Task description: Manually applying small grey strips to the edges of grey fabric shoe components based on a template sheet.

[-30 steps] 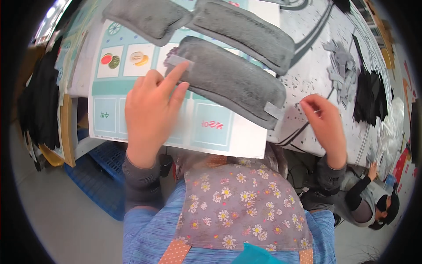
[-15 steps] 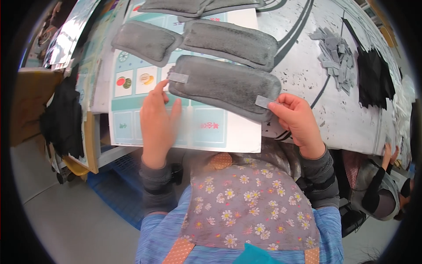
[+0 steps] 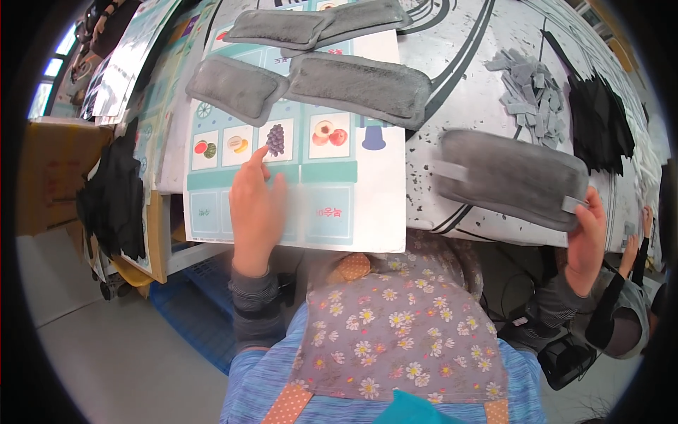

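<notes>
My right hand (image 3: pixel 586 244) pinches the lower right corner of a dark grey padded fabric piece (image 3: pixel 512 177), by the light grey tab there. Another light tab sits at the pad's left end. The pad is over the right part of the table, beside the printed sheet. My left hand (image 3: pixel 256 208) holds nothing; its fingers are apart over the fruit-picture sheet (image 3: pixel 385 222), the index fingertip by the grape picture (image 3: pixel 276 139). Farther up the sheet lie more grey pads, a wide one (image 3: pixel 360 86) and a shorter one (image 3: pixel 236 86) among them, with two overlapping beyond.
Loose light grey strips (image 3: pixel 535 99) are heaped on the patterned table cover (image 3: pixel 466 92). Right of them lies black fabric (image 3: pixel 599 120); more black fabric (image 3: pixel 116 198) hangs at the left. A blue crate (image 3: pixel 194 311) stands below the table. Another person (image 3: pixel 625 311) is at the far right.
My right hand has carried the pad rightward off the sheet, uncovering the grape and peach pictures. My left hand no longer touches the pad's left end.
</notes>
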A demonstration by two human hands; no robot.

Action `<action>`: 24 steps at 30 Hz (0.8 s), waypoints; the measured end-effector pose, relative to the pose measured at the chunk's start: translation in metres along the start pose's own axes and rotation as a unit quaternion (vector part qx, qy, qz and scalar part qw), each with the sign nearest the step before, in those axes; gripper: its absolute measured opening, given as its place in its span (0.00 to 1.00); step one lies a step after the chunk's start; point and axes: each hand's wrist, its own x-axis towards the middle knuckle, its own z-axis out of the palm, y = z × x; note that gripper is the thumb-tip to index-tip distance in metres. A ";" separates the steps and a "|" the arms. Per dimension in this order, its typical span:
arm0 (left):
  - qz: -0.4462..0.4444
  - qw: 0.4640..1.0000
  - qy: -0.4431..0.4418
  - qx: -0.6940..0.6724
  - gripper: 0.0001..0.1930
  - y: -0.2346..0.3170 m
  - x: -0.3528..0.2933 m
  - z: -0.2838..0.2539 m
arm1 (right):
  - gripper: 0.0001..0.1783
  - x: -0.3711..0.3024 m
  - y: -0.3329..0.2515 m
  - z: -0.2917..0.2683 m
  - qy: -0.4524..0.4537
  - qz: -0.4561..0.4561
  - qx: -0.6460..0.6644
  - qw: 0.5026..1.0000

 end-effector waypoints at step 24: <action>0.138 0.982 0.072 -0.104 0.21 0.051 -0.029 -0.022 | 0.12 0.164 0.005 0.047 -0.110 -0.300 -0.599 0.734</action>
